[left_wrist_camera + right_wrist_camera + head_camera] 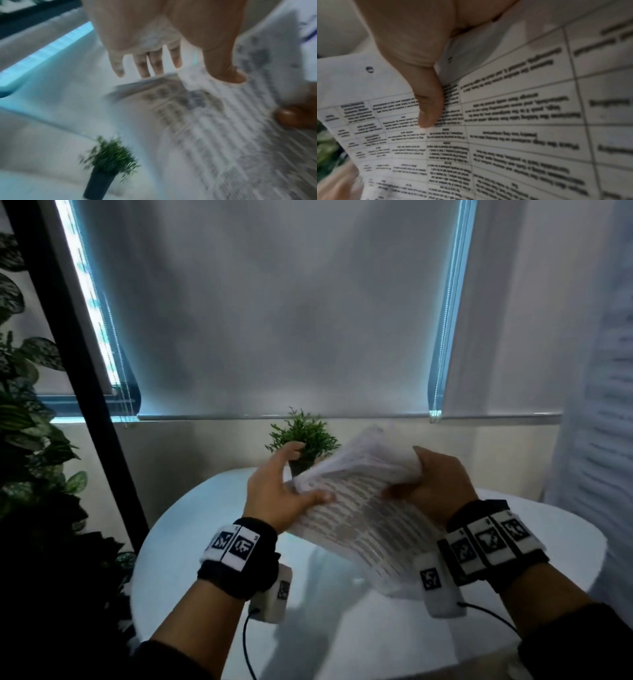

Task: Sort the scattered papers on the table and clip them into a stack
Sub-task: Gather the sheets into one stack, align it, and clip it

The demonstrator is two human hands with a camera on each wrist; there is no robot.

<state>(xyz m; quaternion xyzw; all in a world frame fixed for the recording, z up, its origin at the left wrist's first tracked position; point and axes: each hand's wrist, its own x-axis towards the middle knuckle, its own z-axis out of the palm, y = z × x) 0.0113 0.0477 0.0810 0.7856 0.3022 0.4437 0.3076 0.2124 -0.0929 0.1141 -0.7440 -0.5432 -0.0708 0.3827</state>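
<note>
A sheaf of white papers (359,515) printed with tables is held tilted in the air above the round white table (205,542). My right hand (404,484) grips its right edge, the thumb (428,115) pressed on the printed face and the fingers hidden behind. The sheets (505,121) curl and fan near that grip. My left hand (308,474) is at the sheaf's left corner with its fingers spread and straight and its thumb lying on the paper (214,135). No clip shows in any view.
A small green plant in a dark pot (303,433) stands at the table's far edge, just behind my left hand. A large leafy plant (27,405) and a black post (78,354) stand to the left. A window blind (274,302) hangs behind.
</note>
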